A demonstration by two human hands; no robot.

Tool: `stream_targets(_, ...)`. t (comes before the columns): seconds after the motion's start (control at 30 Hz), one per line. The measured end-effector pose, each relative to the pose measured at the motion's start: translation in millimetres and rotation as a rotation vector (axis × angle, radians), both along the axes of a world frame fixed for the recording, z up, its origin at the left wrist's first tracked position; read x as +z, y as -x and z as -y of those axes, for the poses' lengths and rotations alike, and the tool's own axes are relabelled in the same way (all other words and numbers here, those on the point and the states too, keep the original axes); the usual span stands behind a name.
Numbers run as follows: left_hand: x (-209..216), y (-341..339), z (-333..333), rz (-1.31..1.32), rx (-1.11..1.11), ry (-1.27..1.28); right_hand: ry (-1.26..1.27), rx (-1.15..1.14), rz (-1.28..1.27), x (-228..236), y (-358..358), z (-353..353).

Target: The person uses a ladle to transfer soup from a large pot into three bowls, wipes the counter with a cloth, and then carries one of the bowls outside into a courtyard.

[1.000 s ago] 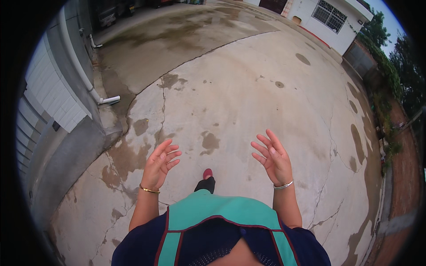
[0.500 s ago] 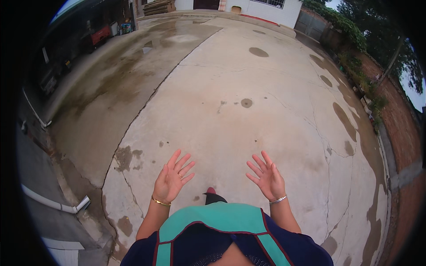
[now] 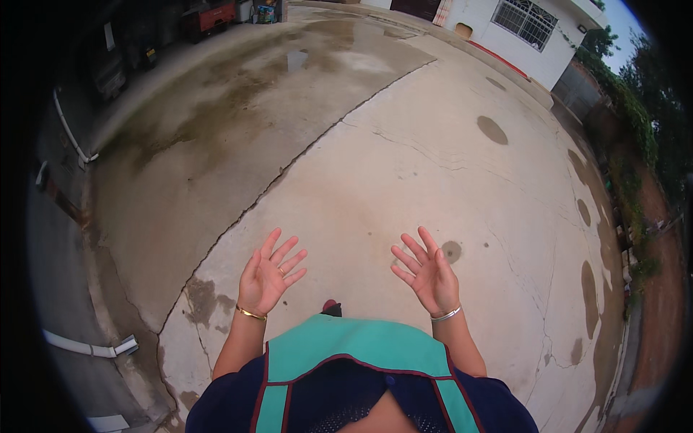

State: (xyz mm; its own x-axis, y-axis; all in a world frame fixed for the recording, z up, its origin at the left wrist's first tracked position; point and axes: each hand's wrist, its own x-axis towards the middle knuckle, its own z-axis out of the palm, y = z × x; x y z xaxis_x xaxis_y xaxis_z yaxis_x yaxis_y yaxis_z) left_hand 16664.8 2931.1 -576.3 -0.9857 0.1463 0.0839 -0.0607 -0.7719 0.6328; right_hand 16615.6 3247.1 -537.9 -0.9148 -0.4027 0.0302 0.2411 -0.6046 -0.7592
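Note:
Both of my hands are held out in front of me over the concrete yard, palms showing and fingers spread. My left hand [image 3: 268,278] is open with nothing in it; it has a ring on one finger, and a gold bangle [image 3: 251,313] circles its wrist. Apart from it, on the other side, my right hand [image 3: 429,274] is open and holds nothing either, with a silver bangle [image 3: 446,315] at the wrist. Below them lies the teal apron [image 3: 361,345] with dark red edging that I wear over a navy top. The tip of one shoe [image 3: 330,305] shows past the apron.
A long crack [image 3: 281,172] splits the pale concrete from a damp, darker strip at left. White drain pipes [image 3: 90,350] run along the left wall. At the back stands a white building [image 3: 491,36] with a barred window. Plants and a brick wall [image 3: 660,289] line the right.
My view has turned and moved forward across the yard, so the building and ground marks have shifted right. Both hands stay open and spread, slightly higher in the picture.

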Motion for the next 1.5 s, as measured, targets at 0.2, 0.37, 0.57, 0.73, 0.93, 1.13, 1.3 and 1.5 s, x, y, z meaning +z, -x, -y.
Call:
stream_targets(0.2,43.7,306.4,-24.2,0.002,-0.221,0.006,-0.042,-0.188,0.039,18.8,240.7,-24.3)
stream_targets(0.37,24.2,544.6,-44.7,-0.004,-0.300,-0.019,0.018,-0.242,0.050,-5.5,463.8,-27.9)
stream_targets(0.57,34.3,794.7,-28.2,0.048,-0.199,-0.025,-0.029,-0.049,0.002,27.1,776.5,3.6)
stream_targets(0.73,23.0,988.4,20.3,0.017,0.037,-0.035,-0.077,0.059,-0.014,34.8,1018.7,43.9)
stream_targets(0.93,3.6,1257.1,65.2,0.108,0.122,-0.103,-0.027,0.085,0.119,14.0,1286.9,83.9)
stream_targets(1.13,47.4,1559.6,64.7,0.012,-0.173,0.007,-0.029,-0.061,0.093,22.8,1525.3,83.7)
stream_targets(1.3,36.9,1794.9,85.9,0.007,-0.220,0.020,0.003,-0.113,0.087,6.7,1755.6,104.2)
stream_targets(1.5,45.1,2017.9,161.3,0.077,-0.028,0.012,-0.051,0.126,0.063,44.3,2057.9,197.0)
